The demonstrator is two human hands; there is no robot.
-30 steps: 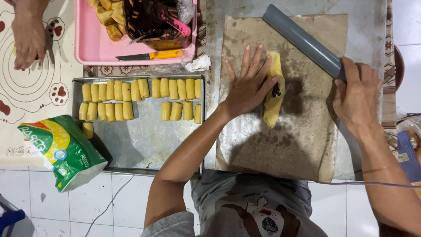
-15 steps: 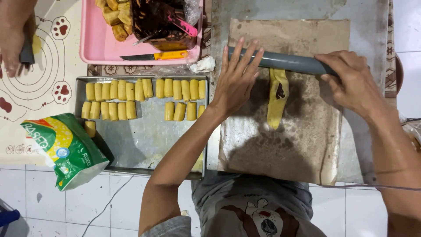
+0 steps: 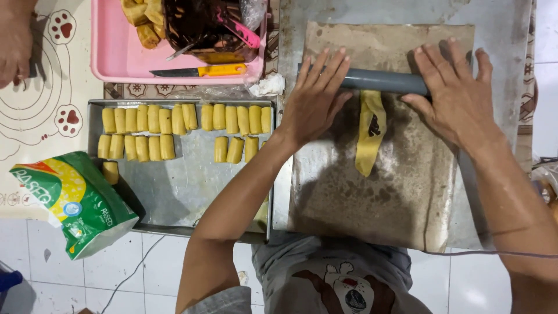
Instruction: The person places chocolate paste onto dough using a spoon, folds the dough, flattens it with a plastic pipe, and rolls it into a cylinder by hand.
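Note:
A grey tube [image 3: 381, 81] lies crosswise on a brown greased sheet [image 3: 378, 192]. My left hand [image 3: 317, 96] rests flat on the tube's left end with fingers spread. My right hand [image 3: 456, 93] presses flat on its right end. Between them a flattened strip of yellow dough [image 3: 370, 132] with a dark filling spot stretches from under the tube toward me.
A metal tray [image 3: 174, 197] to the left holds several yellow rolled pieces [image 3: 186, 119] in two rows. Behind it a pink tray [image 3: 122, 58] holds a knife [image 3: 197, 71] and a dark container. A green bag [image 3: 70, 200] lies at the left. Another person's hand [image 3: 14, 43] rests on a patterned mat.
The tube turned from a diagonal to lying crosswise and rolled away from me. My left hand moved from the dough onto the tube. The dough grew longer and thinner.

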